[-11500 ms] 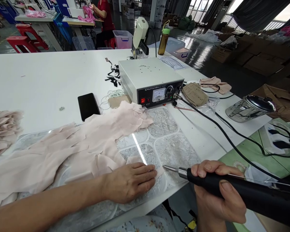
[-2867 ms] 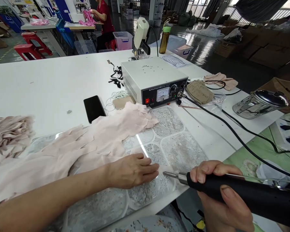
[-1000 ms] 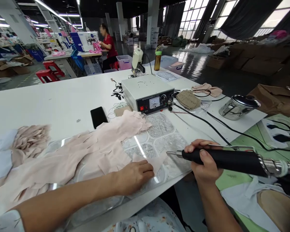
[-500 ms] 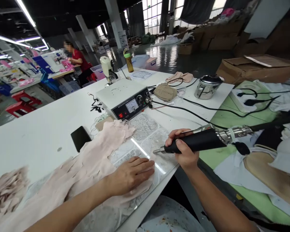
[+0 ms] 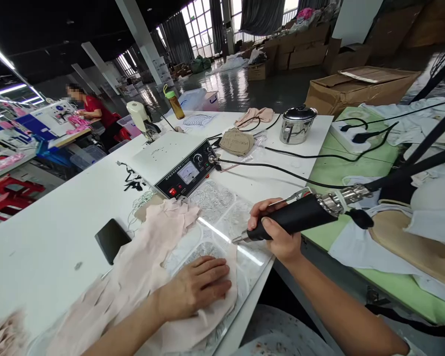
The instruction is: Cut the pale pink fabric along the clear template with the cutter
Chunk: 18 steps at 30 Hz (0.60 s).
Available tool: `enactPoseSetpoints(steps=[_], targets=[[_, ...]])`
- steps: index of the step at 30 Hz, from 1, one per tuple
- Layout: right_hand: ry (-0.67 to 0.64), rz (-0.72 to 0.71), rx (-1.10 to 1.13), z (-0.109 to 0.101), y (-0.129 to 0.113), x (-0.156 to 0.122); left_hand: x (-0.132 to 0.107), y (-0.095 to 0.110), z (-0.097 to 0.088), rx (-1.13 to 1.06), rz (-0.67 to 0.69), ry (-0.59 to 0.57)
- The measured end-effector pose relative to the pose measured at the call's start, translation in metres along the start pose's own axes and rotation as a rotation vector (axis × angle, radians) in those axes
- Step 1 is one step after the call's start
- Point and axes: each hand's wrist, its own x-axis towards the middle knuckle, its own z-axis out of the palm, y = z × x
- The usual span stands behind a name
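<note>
My right hand (image 5: 282,235) is wrapped round a black handheld ultrasonic cutter (image 5: 294,216) with a metal lever along its top. Its narrow metal tip points left and sits at the upper edge of a pale pink fabric piece (image 5: 211,316); whether it touches the cloth I cannot tell. My left hand (image 5: 196,287) lies flat on that fabric, fingers stretched out, just below and left of the tip. Beneath the cloth is a clear, scratched plate (image 5: 215,200) on the white table. More pink fabric (image 5: 148,242) lies heaped to the left of the plate.
A control box (image 5: 185,170) with a dial stands behind the plate, cabled toward the cutter. Around it are a phone (image 5: 112,241), brown card templates (image 5: 237,142), a steel pot (image 5: 298,124) and a bottle (image 5: 175,105). Green cloth (image 5: 326,198) with white garments lies right. A person in red (image 5: 96,109) sits far left.
The view has turned to the right, so the table things appear farther left. The cutter tip stays close to the fabric edge, and my left hand remains flat on the cloth.
</note>
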Motion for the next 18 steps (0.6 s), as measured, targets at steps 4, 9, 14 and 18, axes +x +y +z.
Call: enactPoseSetpoints(steps=[4,9,14,18], targets=[[0.015,-0.006,-0.019,0.0,-0.001,0.001,0.001,-0.002,-0.003,-0.045,-0.028,-0.023],[0.035,-0.019,-0.038,0.002,-0.002,0.002,0.01,-0.001,-0.006,-0.183,-0.053,-0.06],[0.039,-0.028,-0.042,0.003,-0.002,0.001,0.022,-0.002,-0.001,-0.197,-0.104,-0.025],[0.031,-0.023,-0.041,0.002,-0.001,0.001,0.023,-0.006,0.001,-0.162,-0.128,0.003]])
